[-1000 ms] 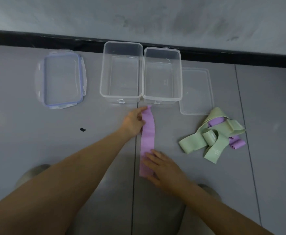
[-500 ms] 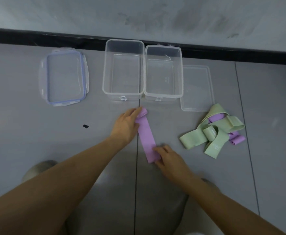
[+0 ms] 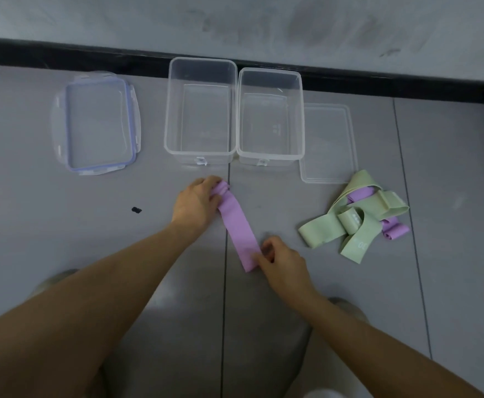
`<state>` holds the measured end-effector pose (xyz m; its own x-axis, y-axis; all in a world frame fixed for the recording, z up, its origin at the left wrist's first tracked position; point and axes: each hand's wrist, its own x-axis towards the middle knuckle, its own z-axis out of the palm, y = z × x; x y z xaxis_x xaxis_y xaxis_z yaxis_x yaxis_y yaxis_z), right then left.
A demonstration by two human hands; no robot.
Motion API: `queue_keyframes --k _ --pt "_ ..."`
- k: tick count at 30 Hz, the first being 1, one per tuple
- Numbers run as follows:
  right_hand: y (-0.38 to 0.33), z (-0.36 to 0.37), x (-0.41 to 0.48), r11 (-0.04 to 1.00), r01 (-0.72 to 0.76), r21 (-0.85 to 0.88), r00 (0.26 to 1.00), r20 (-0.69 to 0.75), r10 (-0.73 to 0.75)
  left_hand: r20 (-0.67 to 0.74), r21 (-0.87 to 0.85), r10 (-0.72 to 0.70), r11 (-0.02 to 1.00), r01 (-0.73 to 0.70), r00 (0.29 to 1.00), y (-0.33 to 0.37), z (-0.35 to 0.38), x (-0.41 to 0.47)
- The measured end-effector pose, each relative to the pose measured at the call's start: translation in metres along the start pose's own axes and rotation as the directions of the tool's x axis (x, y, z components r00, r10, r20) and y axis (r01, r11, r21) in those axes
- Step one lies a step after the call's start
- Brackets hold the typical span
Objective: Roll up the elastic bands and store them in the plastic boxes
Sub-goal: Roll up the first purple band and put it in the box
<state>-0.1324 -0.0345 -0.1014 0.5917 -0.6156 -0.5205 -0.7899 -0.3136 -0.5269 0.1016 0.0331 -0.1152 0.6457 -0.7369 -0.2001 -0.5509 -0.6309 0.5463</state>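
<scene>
Two bare forearms [image 3: 137,271] reach forward, hands apart.
The left hand [image 3: 197,202], palm down, curls its fingers [image 3: 215,197] over the far end of the purple elastic band [image 3: 236,222]; the right hand [image 3: 281,262], nearer the body, pinches its near end with curled fingers.

— How many boxes?
— Two, side by side at twelve o'clock: the left box [image 3: 200,158] and the right box [image 3: 286,159].
— Lids?
— Also two: a blue-rimmed lid [image 3: 97,122] at ten o'clock and a clear lid [image 3: 328,142] at two o'clock.
— Bands?
— One purple band [image 3: 237,225] lies alone in the middle. The tangle [image 3: 349,219] at three o'clock has more than one of the green bands [image 3: 318,235], but I cannot tell the exact number. Its purple strips [image 3: 394,229] may be one band or two.
— Hands?
— Two: left hand [image 3: 196,205], right hand [image 3: 281,262].
— Anything else?
— One black speck [image 3: 136,210] at nine o'clock.
</scene>
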Motion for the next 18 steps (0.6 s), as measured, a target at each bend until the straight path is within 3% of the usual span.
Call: queue_keyframes --k 5,8,14,18 --pt "-0.017 -0.002 0.012 0.995 0.003 -0.103 1.000 -0.014 -0.005 0.046 -0.014 0.022 1.000 -0.022 0.999 -0.021 -0.012 -0.014" --pt "-0.027 -0.024 0.041 0.996 -0.019 -0.090 0.994 -0.113 0.008 0.049 0.025 0.030 0.999 -0.031 0.998 -0.028 -0.022 -0.026" --pt "-0.060 -0.057 0.118 0.988 0.026 -0.149 0.973 -0.223 -0.059 0.103 -0.082 -0.179 0.979 0.187 0.979 -0.018 -0.017 -0.080" --pt "-0.075 -0.050 0.129 0.997 0.067 0.027 0.973 -0.224 -0.059 0.158 -0.247 -0.275 0.919 0.307 0.948 -0.003 0.001 -0.119"
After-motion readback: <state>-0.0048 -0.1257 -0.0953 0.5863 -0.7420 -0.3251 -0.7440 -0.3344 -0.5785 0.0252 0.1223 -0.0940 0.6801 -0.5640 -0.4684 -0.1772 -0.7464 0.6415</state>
